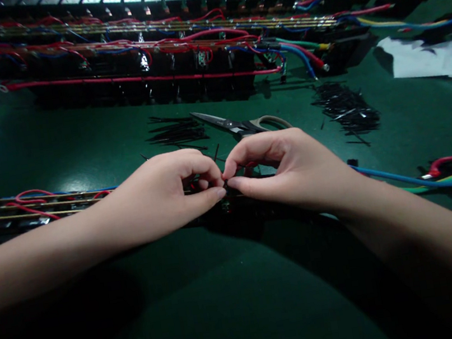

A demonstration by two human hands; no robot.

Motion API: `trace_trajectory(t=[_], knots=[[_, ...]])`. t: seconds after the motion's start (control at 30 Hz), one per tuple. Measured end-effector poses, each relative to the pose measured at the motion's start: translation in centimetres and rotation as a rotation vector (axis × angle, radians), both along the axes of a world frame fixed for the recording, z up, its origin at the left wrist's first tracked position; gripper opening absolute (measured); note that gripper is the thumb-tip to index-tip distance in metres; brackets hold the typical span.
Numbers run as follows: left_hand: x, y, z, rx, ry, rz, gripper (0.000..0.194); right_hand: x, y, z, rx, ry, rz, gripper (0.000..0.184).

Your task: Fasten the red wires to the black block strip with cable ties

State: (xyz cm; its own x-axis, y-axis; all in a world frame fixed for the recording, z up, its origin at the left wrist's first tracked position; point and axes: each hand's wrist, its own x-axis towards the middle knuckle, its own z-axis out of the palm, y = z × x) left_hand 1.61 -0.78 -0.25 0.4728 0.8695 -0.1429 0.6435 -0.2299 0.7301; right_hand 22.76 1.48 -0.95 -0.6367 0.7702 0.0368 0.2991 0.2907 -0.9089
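Note:
My left hand (186, 184) and my right hand (276, 162) meet fingertip to fingertip over a long wired assembly (73, 203) with brass-coloured rails, red and blue wires. Both are closed in a pinch. What lies between the fingertips is too small and hidden to make out. Just behind them a thin black strip (217, 151) sticks up. My hands cover the middle of the assembly. Blue cable (392, 173) runs out from it to the right, beyond my right wrist.
Scissors (236, 127) lie behind my hands, between a small bunch of black cable ties (177, 129) and a larger pile of cable ties (346, 108). More wired assemblies (141, 57) stretch across the back of the green table (212, 302). White sheets (425, 57) lie at right.

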Motion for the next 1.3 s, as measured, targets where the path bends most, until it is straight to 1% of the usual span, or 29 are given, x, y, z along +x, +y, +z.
trace_trajectory(t=[0.53,1.07,1.17,1.3], knots=[[-0.09,-0.02,-0.12,-0.002,-0.018,-0.007,0.018,-0.04,-0.01,-0.17,0.013,-0.012,0.009,0.007],[-0.19,0.08,-0.25,0.007,-0.002,-0.018,0.018,-0.01,-0.05,-0.18,0.033,-0.018,0.029,0.009],[-0.24,-0.03,-0.42,0.038,0.000,-0.021,0.019,-0.07,-0.11,-0.11,0.040,-0.029,0.025,0.010],[-0.24,-0.21,-0.63,0.126,0.023,-0.032,0.021,-0.18,-0.16,0.04,0.055,-0.039,0.010,0.012]])
